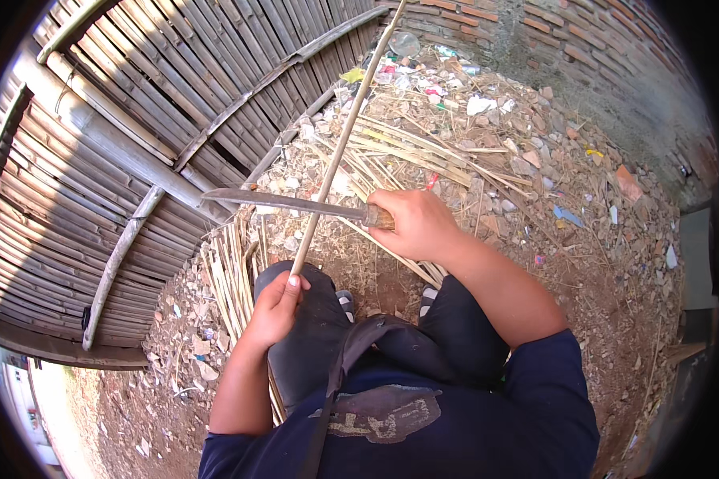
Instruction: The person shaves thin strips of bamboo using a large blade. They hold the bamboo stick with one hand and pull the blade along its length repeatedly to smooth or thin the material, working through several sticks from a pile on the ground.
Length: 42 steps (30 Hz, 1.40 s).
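Held in my right hand (411,222) is a machete (284,201) by its wooden handle, the fingers wrapped round it. Its long dark blade points left and crosses a bamboo strip (346,137); the blade appears to touch the strip. My left hand (280,307) grips the near end of that strip above my left knee, thumb on top. From there the strip slants up and away to the top of the view. A bundle of pale strips (230,279) lies beside my left leg, and more split strips (423,152) lie on the ground ahead.
A bamboo slat wall (120,152) with a thick pole (96,128) stands close on the left. At the far right rises a brick wall (591,48). Rubble and litter (479,104) cover the ground between them. A dark strap (339,375) hangs over my shirt.
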Available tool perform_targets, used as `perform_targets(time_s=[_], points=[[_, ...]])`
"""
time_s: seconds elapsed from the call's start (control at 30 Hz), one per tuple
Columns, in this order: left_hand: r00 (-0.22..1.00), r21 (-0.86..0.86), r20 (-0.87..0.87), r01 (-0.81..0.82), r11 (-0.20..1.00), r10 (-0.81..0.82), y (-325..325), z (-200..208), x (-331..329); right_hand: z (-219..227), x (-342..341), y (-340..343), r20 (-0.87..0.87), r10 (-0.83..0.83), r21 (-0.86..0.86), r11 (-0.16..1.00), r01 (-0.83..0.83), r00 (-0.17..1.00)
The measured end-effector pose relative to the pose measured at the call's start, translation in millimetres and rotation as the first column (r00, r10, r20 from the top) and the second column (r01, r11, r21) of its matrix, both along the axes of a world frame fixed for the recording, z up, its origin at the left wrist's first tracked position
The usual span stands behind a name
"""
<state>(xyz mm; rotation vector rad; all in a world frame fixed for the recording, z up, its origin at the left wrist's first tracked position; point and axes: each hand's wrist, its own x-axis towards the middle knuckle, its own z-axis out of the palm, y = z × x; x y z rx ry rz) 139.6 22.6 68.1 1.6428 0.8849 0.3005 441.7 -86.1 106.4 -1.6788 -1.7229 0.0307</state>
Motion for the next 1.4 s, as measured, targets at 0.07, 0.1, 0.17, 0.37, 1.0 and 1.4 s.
perform_targets(time_s=[0.07, 0.1, 0.17, 0.37, 1.0, 1.4], points=[[0.998, 0.281, -0.036, -0.031, 0.959, 0.043, -6, 1, -7, -1, -13, 17, 0.096, 0.021, -0.032, 0.999, -0.018, 0.995], [0.994, 0.534, -0.064, -0.038, 0.845, 0.085, -11, 3, -10, -2, -17, 25, 0.193, 0.036, -0.071, 0.997, -0.022, 0.981], [0.983, 0.566, -0.111, -0.058, 0.822, 0.146, -20, 10, -18, -7, -14, 41, 0.212, 0.036, -0.046, 0.999, -0.027, 0.977], [0.906, 0.661, -0.287, -0.046, 0.749, 0.31, -44, -12, -57, -40, -35, 46, 0.156, -0.014, -0.119, 0.992, 0.033, 0.988], [0.785, 0.648, -0.496, 0.05, 0.76, 0.371, -66, -62, -133, -92, -16, 69, 0.069, 0.037, -0.377, 0.926, -0.008, 0.997], [0.813, 0.654, -0.47, 0.059, 0.754, 0.344, -59, -76, -141, -70, -31, 61, 0.138, 0.024, -0.406, 0.913, 0.035, 0.99]])
